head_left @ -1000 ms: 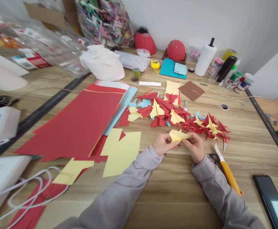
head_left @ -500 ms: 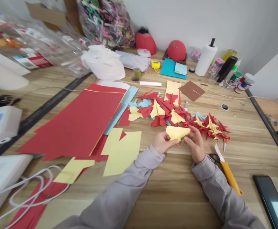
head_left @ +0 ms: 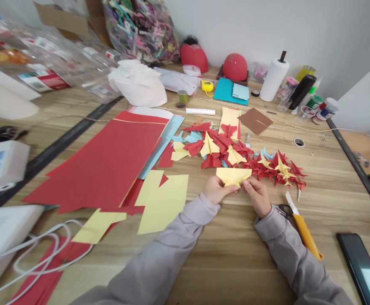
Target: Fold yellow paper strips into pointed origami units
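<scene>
A folded yellow paper plane [head_left: 233, 175] is held up between my two hands, its wide straight edge facing away from me. My left hand [head_left: 217, 189] pinches its left underside, thumb pointing right. The fingers of my right hand [head_left: 257, 194] close on the plane's lower right part. Just beyond lies a pile of small folded paper planes [head_left: 218, 144] in red, yellow and light blue. More pointed red and yellow folded pieces [head_left: 277, 167] spread to the right of it.
Large red paper sheets [head_left: 102, 165] and cut yellow sheets [head_left: 164, 205] lie left. A yellow-handled knife [head_left: 305, 237] with its blade exposed lies beside my right sleeve, near black-handled scissors [head_left: 285, 210]. A phone [head_left: 359, 262] sits at right. White cables [head_left: 58, 237] loop at left.
The yellow plane has turned more level and shifted slightly left. My right hand has moved left, its fingers closing in nearer the middle. My left hand stays almost in place.
</scene>
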